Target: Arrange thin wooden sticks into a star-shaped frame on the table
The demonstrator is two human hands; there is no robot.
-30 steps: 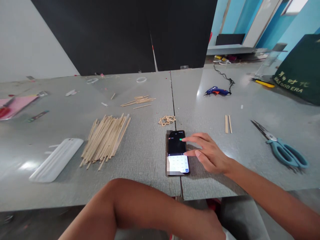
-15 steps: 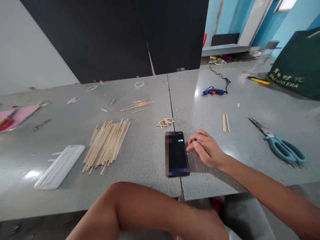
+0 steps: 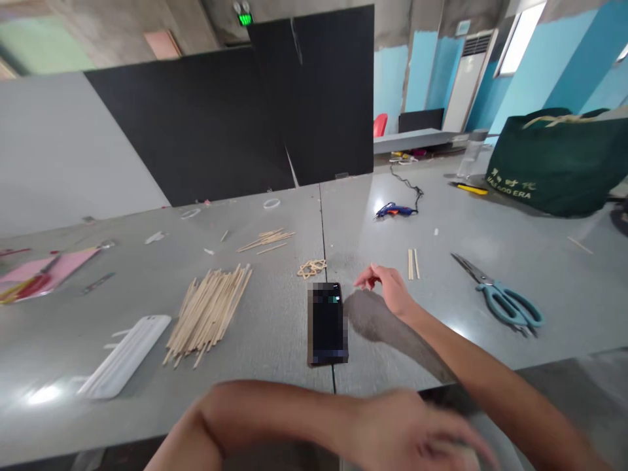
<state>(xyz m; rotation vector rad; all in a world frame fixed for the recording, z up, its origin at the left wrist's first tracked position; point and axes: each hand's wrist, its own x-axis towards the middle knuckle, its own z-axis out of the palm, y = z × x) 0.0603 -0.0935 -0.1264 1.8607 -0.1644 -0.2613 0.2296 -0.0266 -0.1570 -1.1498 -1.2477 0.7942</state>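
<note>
Black rectangular smartphone [image 3: 328, 327]: I see it lying flat, face up, across the seam of the grey glossy surface [image 3: 279, 327]. Nothing touches it. A second ago its lower screen glowed white under two fingertips; now it is mostly dark, so I judge the tapping has stopped.
Right hand [image 3: 383, 286]: has come off the smartphone and hangs just beyond its right edge, its shadow falling on the surface below.
Right fingers: loosely bent, slightly spread, with nothing I can make out between them.
Left hand [image 3: 415, 428]: now shows at the bottom, crossed in front of the body; earlier it was mostly cut off. It blurs, so I cannot tell its grip.
Pale wooden-stick stars [image 3: 312, 268]: two small outlines, overlapping or joined, just past the phone's far end; they look undisturbed.
Short pale wooden sticks [image 3: 411, 264]: beyond the right hand, near it, untouched.
Teal-handled metal scissors [image 3: 485, 286]: farther right, where they lay before.
My camera: tilted up since then, showing more of the dark green fabric bag [image 3: 559, 163].
</note>
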